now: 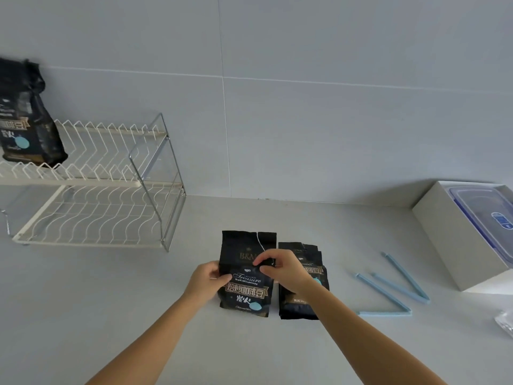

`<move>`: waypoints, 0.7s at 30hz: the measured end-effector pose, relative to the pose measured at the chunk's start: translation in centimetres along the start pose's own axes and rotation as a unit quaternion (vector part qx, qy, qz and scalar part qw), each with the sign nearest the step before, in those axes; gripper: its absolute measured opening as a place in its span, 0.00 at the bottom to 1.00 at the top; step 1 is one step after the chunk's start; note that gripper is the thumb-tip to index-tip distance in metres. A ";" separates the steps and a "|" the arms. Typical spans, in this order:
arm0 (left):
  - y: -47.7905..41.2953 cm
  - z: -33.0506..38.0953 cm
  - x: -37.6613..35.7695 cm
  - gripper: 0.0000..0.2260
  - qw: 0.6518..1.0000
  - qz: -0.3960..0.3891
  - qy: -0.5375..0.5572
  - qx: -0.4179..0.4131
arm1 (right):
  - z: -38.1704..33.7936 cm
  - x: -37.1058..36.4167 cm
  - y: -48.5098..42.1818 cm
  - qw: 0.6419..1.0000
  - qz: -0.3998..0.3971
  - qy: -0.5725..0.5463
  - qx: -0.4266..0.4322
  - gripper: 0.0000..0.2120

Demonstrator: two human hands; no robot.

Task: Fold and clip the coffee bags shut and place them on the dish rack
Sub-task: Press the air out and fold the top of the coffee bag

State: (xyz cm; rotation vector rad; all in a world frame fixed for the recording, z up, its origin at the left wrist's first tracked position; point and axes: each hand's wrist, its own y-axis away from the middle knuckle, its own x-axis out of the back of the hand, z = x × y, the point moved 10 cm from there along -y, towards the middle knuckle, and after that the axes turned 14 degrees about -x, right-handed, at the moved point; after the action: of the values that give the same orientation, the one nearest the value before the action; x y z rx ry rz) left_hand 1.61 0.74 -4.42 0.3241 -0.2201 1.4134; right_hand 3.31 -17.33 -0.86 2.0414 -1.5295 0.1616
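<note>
A black coffee bag [245, 290] stands on the counter in front of me with its torn top upright. My left hand [206, 276] grips its left edge and my right hand [280, 266] pinches its upper right part. A second black coffee bag [298, 304] stands just to its right, partly hidden by my right wrist. Two light blue sealing clips [387, 294] [405, 276] lie open on the counter further right. A white wire dish rack [91, 184] stands at the far left, with another black coffee bag [26, 120] on its upper tier.
A white box [455, 237] holding a clear plastic container with a blue rim [485, 215] sits at the right by the wall. A clear plastic wrapper [505, 325] lies at the right edge. The grey tiled wall runs behind the counter.
</note>
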 end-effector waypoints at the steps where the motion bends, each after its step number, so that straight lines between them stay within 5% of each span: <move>1: -0.1 0.3 0.4 0.05 1.000 0.005 0.001 -0.012 | -0.4 0.4 0.0 1.000 0.008 -0.009 0.011 0.14; 8: -0.2 -1.6 -0.1 0.04 0.990 -0.056 -0.127 -0.022 | 1.0 0.2 -0.5 0.999 0.029 -0.008 -0.020 0.09; 14: -0.4 -2.3 -0.1 0.12 0.992 -0.062 -0.108 -0.026 | 1.3 0.3 -0.6 0.999 0.006 0.027 -0.029 0.10; 21: -1.3 -2.5 -0.3 0.12 0.995 -0.013 -0.097 -0.022 | 1.7 -0.7 -0.8 0.998 -0.039 0.039 -0.044 0.25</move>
State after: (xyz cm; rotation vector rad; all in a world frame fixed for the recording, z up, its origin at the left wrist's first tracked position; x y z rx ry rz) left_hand 2.71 1.17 -6.98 0.4279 -0.4035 1.3492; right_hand 3.35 -17.49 -2.86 1.9996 -1.3829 0.1388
